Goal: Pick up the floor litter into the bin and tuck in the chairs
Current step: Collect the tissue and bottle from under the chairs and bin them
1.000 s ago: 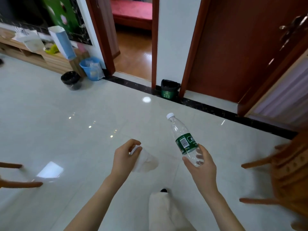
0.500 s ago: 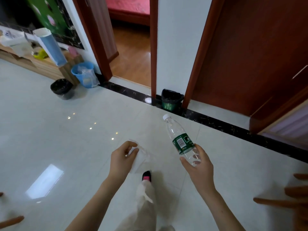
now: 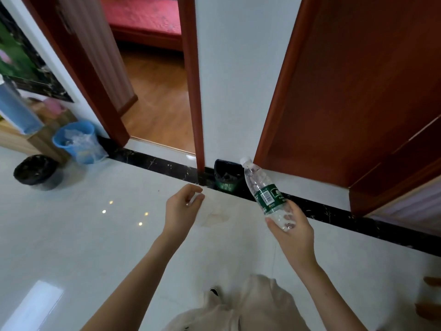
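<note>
My right hand (image 3: 292, 231) grips the base of an empty clear plastic bottle (image 3: 261, 187) with a green label and white cap, tilted up and to the left. My left hand (image 3: 182, 209) pinches a clear plastic cup (image 3: 212, 212) that is hard to make out against the pale floor. A small dark green bin (image 3: 225, 174) with a black liner stands against the white wall straight ahead, just beyond both hands and partly behind the bottle.
A blue bin (image 3: 76, 142) with a clear liner and a black bin (image 3: 35, 172) stand at the left by a wooden cabinet. An open doorway shows a wooden floor and a red bed. Brown doors fill the right. Chair parts (image 3: 430, 295) show at the right edge.
I have walked closer to the wall; the green bin is now much nearer. Both hands still carry the cup and the bottle. The chairs have slid almost out of view.
</note>
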A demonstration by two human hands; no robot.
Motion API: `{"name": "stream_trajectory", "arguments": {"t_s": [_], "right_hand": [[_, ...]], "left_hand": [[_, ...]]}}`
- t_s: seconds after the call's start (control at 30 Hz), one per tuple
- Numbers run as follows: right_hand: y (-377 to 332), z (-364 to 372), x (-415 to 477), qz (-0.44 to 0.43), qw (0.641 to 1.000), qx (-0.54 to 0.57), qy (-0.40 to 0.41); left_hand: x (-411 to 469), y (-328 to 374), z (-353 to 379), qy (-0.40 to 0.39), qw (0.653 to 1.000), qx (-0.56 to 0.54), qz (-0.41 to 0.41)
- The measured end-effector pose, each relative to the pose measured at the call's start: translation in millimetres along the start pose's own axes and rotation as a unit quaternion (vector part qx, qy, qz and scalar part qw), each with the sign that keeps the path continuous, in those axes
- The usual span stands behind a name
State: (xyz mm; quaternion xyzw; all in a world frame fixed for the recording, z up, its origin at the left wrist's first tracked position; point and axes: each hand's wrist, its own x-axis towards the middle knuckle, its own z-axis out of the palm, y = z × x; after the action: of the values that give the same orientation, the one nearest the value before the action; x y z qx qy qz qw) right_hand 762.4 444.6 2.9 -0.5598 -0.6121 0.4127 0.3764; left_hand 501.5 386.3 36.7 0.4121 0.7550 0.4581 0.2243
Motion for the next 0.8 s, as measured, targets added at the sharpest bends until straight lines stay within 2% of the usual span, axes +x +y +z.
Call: {"name": "stream_trajectory", "arguments": {"t_s": [0.2, 0.33, 0.53, 0.67, 0.8], "right_hand": [[18, 23, 114, 0.028, 0.998, -0.047, -0.017], [43, 43, 207, 0.05, 0.996, -0.056, -0.043], [83, 80, 342, 0.09, 0.99, -0.079, -0.079], [126, 120, 410, 0.117, 0.986, -0.075, -0.094], [196, 169, 452, 0.14, 0.984, -0.071, -0.088]], "left_hand": [[108, -18, 55, -0.024, 0.997, -0.007, -0.068], [190, -27, 103, -0.014, 0.993, -0.017, -0.113], [313, -50, 188, -0.056, 0.985, -0.024, -0.164], [384, -92, 240, -0.074, 0.979, -0.024, -0.19], [431, -164, 291, -0.087, 0.971, -0.013, -0.222]]}}
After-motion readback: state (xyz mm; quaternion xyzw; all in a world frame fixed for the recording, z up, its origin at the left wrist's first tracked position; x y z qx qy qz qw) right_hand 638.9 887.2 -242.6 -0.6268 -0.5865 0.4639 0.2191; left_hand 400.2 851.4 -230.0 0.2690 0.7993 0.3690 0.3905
